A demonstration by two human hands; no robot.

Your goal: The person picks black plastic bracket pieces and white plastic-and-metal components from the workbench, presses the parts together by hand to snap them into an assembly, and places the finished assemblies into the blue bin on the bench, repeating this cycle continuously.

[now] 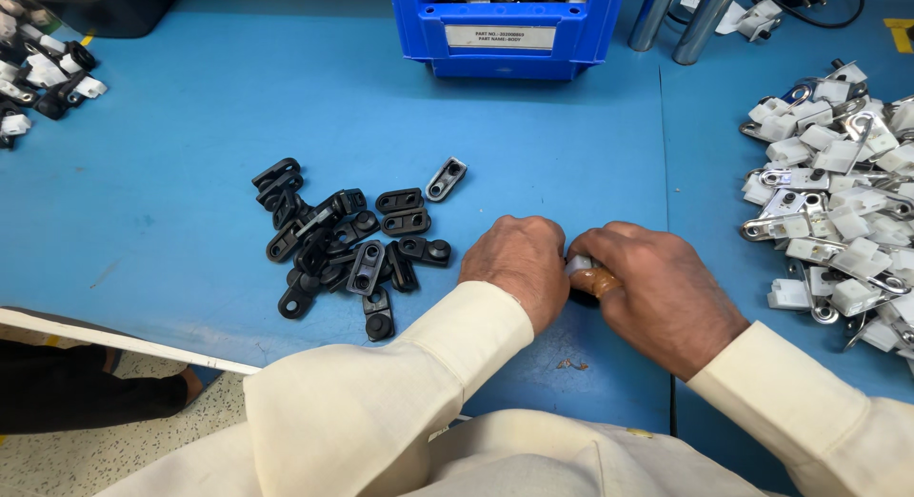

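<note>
**Small part pinched between two hands, loose piles on either side**

Both hands meet at the lower middle of the blue counter (190, 126). The left hand (514, 264) is curled shut, knuckles up, and its fingertips press against a small white-and-metal piece (578, 265) that shows only as a sliver between the two hands. The right hand (657, 292) closes around the same piece from the 3 o'clock side, with a tan band (598, 284) on one finger just below it. Most of the piece is hidden, so its exact shape cannot be told.

At 9 o'clock from the hands lies a loose heap of black plastic bodies (347, 245), near the left wrist. At 3 o'clock, well apart, is a larger pile of white clips with metal levers (838, 202). A blue bin (505, 26) stands at 12 o'clock, and more mixed black-and-white parts (43, 73) sit at the far 10 o'clock corner.

Risks, as a judgement: the piece is tiny and gripped only by fingertips, so a slip could flick it off among the piles or over the near edge of the counter. The cream left sleeve (457, 354) hangs close to the black heap and could drag parts toward that edge. Pressing small parts together this tightly could also nip a fingertip.
</note>
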